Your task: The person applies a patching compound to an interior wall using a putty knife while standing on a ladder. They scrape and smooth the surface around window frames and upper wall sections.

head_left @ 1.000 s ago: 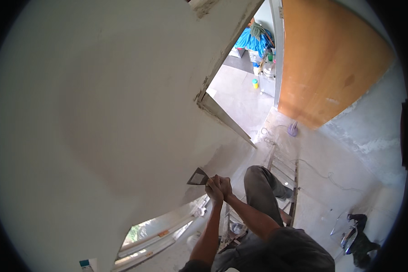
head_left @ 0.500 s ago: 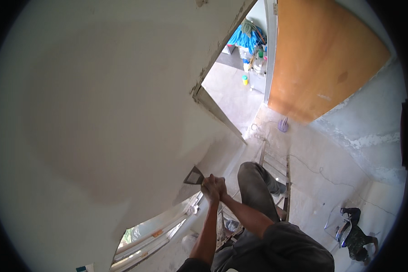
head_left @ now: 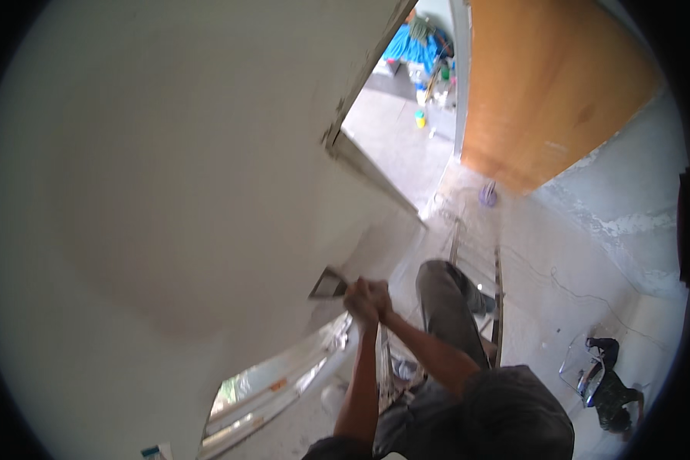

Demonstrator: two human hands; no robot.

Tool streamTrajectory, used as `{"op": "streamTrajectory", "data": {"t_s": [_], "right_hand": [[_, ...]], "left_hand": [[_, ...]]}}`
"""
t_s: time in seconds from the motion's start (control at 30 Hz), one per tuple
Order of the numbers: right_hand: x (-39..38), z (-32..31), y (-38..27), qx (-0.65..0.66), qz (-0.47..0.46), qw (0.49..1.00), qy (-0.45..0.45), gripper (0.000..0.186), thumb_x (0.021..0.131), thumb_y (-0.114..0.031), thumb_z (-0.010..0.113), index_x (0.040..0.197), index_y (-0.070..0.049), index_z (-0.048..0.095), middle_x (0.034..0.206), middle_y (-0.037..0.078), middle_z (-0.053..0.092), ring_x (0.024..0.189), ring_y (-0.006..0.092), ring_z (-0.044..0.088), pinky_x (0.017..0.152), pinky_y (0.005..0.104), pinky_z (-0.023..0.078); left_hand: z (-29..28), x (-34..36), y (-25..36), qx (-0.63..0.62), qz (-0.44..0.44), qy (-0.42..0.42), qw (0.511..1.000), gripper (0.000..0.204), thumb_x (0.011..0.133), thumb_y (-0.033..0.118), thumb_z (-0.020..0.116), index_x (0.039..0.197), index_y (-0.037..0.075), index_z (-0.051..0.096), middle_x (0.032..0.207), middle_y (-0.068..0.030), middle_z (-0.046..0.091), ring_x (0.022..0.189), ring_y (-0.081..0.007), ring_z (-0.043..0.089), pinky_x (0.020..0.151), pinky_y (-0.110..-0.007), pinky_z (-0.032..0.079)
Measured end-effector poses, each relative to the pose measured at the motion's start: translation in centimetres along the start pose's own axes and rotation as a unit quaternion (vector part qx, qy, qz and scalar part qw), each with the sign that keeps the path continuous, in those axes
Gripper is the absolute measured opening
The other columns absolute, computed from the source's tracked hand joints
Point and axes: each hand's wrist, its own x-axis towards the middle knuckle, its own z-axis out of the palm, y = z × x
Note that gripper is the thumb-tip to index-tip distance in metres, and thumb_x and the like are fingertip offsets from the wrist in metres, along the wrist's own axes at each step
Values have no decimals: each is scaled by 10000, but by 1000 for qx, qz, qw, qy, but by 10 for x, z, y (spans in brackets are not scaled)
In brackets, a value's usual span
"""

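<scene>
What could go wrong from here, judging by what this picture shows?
The left hand and right hand both grip the scraper, so a wobble on the ladder could leave neither free.

The thin cable trailing across the floor might catch a foot.

Pressed badly, the scraper might gouge the wall.

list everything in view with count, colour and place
scraper: 1, dark, centre
wall: 1, off-white, left
window: 1, pale frame, lower left
door: 1, orange-brown, upper right
floor: 1, pale grey, right
cloth: 1, blue, upper centre
container: 1, yellow and teal, below the cloth
clutter: several, blurred, mixed colours, beside the cloth
blurred item: 1, purple, below the door
cable: at least 1, dark, floor at right
ladder: 1, grey-brown, right of centre
other person: 1, dark clothing, lower right
leg: 1 clear, grey trousers, lower centre
left hand: 1, bare, on the scraper
right hand: 1, bare, against left hand
</scene>
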Motion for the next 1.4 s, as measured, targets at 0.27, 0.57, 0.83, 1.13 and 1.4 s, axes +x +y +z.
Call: {"op": "streamTrajectory", "data": {"t_s": [0.27,0.57,0.83,1.13,1.4], "right_hand": [[-6,-12,-52,25,-4,1000,15,442,853,-427,491,688,-25,567,544,138,521,520,157,541,467,338,389],[-31,-20,-24,20,165,986,28,504,849,-441,482,713,20,632,562,201,572,563,203,625,519,363,441],[-65,-15,-41,-3,143,988,57,610,851,-533,407,744,20,641,600,222,585,655,304,642,570,393,458],[-120,-22,-43,-97,150,982,-53,616,857,-531,388,729,16,641,626,235,580,676,356,621,585,427,456],[-135,-15,-39,-100,99,986,-93,644,856,-533,383,686,42,621,599,248,561,632,375,611,562,448,442]], "left_hand": [[5,-2,1,-258,-108,73,957,474,934,385,354,696,-10,465,655,-69,477,621,-166,442,559,-327,377],[25,-34,-35,-283,-155,-34,946,528,920,459,358,835,-28,544,745,-92,541,717,-180,517,630,-309,420],[-5,-61,-34,-284,-199,-68,935,539,908,500,354,871,-1,550,786,-91,558,724,-185,520,687,-318,421],[-13,-126,-62,-359,-277,-9,891,554,917,465,364,1069,-36,546,940,-133,605,851,-186,571,744,-302,452],[-41,-142,-36,-351,-301,39,886,543,911,482,369,899,-26,561,768,-82,583,716,-153,543,630,-299,448]]}}
